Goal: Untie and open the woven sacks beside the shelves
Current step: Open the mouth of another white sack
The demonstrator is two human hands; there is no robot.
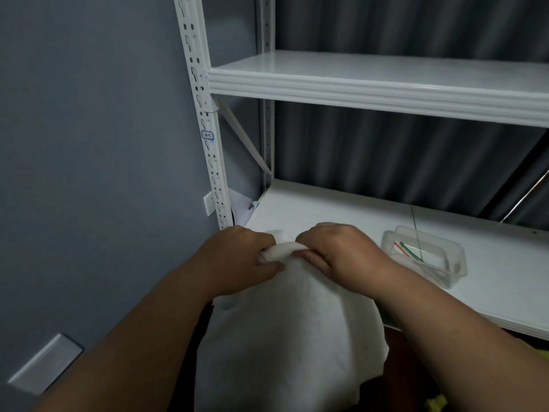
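Observation:
A white woven sack (285, 331) stands upright in front of me, against the front edge of the lower shelf. Its top is gathered into a bunched neck (282, 249). My left hand (237, 257) grips the left side of that neck with its fingers curled over the fabric. My right hand (338, 251) clasps the right side, thumb and fingers pinching the bunch. Whatever ties the neck is hidden under my fingers.
A white metal shelf unit (356, 84) rises ahead, its slotted upright (205, 114) at the left beside a grey wall. On the lower shelf (341, 209) sits a clear plastic box (424, 257) with thin coloured strips. Dark curtain behind.

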